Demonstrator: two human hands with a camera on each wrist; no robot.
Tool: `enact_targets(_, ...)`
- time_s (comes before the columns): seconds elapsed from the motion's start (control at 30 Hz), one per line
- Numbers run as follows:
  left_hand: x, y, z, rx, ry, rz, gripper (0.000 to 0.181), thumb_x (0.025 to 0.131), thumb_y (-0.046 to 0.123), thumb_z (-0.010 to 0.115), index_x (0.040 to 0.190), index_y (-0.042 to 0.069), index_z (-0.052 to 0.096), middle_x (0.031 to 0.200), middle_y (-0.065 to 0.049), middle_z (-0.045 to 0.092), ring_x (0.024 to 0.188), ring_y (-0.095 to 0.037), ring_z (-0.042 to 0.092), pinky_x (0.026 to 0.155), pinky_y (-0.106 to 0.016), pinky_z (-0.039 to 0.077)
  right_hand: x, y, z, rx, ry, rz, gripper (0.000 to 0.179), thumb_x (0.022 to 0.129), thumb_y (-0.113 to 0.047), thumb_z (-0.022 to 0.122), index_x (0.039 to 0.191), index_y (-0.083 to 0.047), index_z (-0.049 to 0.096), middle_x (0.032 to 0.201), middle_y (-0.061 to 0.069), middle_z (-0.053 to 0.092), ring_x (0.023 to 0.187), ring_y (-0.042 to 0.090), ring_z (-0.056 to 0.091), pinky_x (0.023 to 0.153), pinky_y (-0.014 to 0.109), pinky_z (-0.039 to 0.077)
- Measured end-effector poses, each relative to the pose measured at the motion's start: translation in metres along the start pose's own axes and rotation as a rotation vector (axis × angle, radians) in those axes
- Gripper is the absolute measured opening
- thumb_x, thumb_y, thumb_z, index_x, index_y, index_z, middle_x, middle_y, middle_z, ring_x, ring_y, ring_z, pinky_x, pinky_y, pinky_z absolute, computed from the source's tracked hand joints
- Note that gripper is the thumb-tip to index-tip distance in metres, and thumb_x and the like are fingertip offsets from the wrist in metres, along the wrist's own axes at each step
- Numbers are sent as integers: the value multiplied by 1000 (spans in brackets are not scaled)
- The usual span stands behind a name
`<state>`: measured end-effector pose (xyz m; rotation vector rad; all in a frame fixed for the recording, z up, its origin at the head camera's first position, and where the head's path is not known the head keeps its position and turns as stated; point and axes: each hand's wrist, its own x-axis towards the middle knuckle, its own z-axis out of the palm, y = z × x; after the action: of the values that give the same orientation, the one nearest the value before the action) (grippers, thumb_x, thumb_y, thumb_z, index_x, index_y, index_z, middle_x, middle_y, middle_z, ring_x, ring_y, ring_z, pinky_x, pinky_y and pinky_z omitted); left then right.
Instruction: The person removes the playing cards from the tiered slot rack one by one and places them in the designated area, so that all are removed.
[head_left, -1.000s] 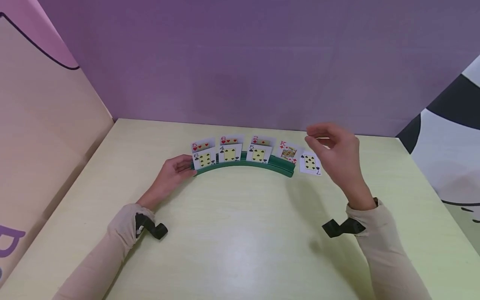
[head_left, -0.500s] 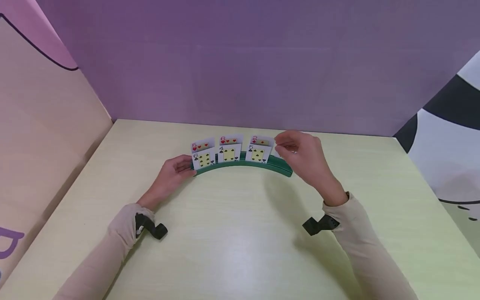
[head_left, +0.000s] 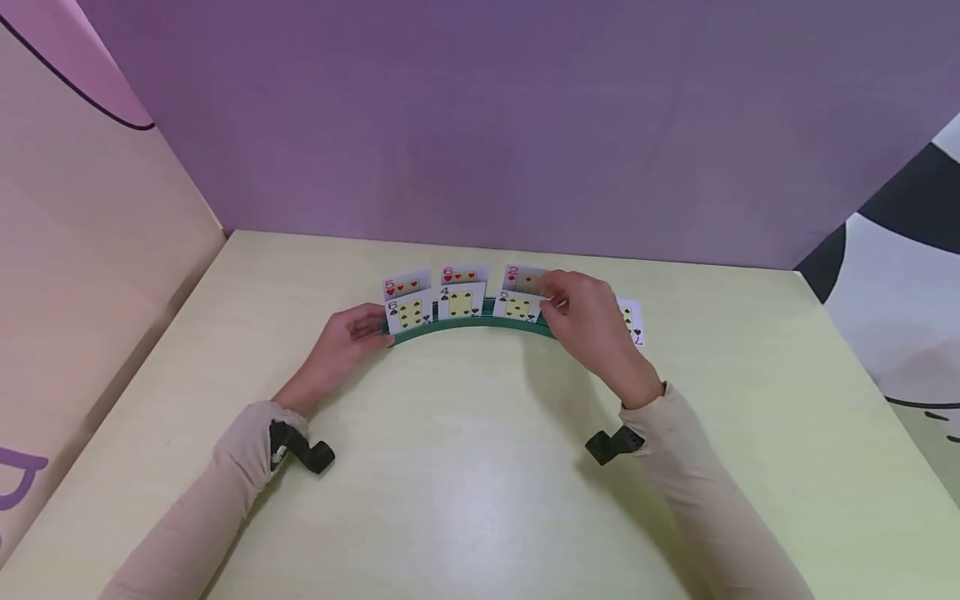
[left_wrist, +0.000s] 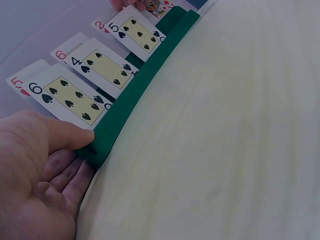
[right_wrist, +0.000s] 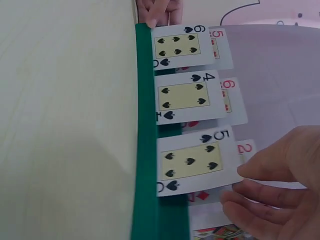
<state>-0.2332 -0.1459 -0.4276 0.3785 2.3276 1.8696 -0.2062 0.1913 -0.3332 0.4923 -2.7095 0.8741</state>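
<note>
Five of spades (right_wrist: 197,160) leans in the green card holder (right_wrist: 145,150) with its corner at my right hand (head_left: 588,325), whether pinched I can't tell, so my left hand, (head_left: 345,346) gripping the holder's end, should keep everything steady.

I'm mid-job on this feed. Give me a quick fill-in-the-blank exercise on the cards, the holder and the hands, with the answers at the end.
1. The curved card holder, gripped at one end by the left hand, is coloured ____.
2. The four of spades stands ____ the six of spades and the five of spades.
3. Behind the six of spades, the five of hearts is printed in ____.
4. The fingers at the top corner of the five of spades belong to the ____ hand.

Missing words: green; between; red; right
</note>
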Motion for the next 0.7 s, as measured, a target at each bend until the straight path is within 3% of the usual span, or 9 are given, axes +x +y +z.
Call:
enact_targets(0.33, 3, -2, 3, -16, -9, -5, 43, 91, -7, 66, 132, -7, 54, 133, -25, 60, 121, -33, 59, 97, -25, 53, 1, 17, 15, 140, 3, 55, 11, 92, 1, 62, 100, 6, 68, 99, 20, 70, 85, 30, 70, 77, 44, 61)
enact_targets(0.5, 5, -2, 5, -12, -8, -10, 44, 91, -6, 66, 132, -9, 53, 132, -26, 59, 121, -34, 59, 96, -24, 53, 0, 30, 26, 192, 1, 103, 14, 90, 0, 64, 103, 6, 68, 98, 21, 71, 87, 31, 71, 78, 45, 61)
enact_targets(0.7, 5, 0, 3, -12, -13, -18, 44, 90, -7, 67, 132, -9, 53, 132, -26, 59, 121, -34, 59, 95, -24, 54, 0, 37, 34, 211, 24, 101, 19, 90, 1, 66, 107, 7, 68, 98, 22, 71, 86, 32, 72, 78, 46, 61)
